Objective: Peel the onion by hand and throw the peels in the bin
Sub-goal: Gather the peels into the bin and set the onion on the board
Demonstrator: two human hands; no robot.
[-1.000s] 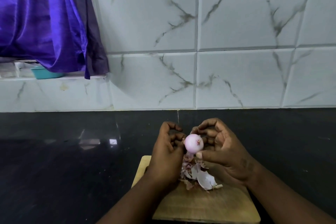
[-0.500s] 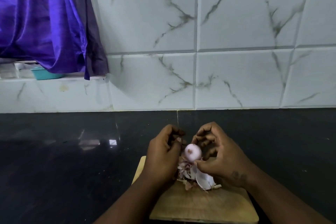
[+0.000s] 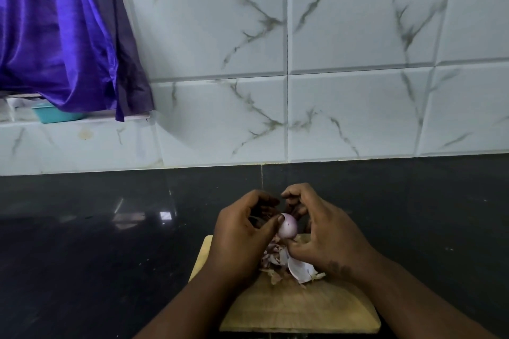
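Observation:
A small pale pink onion (image 3: 288,226) is held just above a wooden cutting board (image 3: 297,308). My right hand (image 3: 325,234) grips it from the right and below. My left hand (image 3: 242,231) curls around its left side, the thumb tip pressed on the onion's upper left. A heap of pink and white peels (image 3: 289,265) lies on the board under both hands. No bin is in view.
The board rests on a dark glossy counter (image 3: 110,256) near its front edge. A white marble-look tiled wall (image 3: 330,91) rises behind. At the upper left hangs a purple cloth (image 3: 63,36) over a ledge holding a teal container (image 3: 55,115).
Both hands have sunk lower with the onion and closed in around it. The onion has turned, and my left thumb now rests on it.

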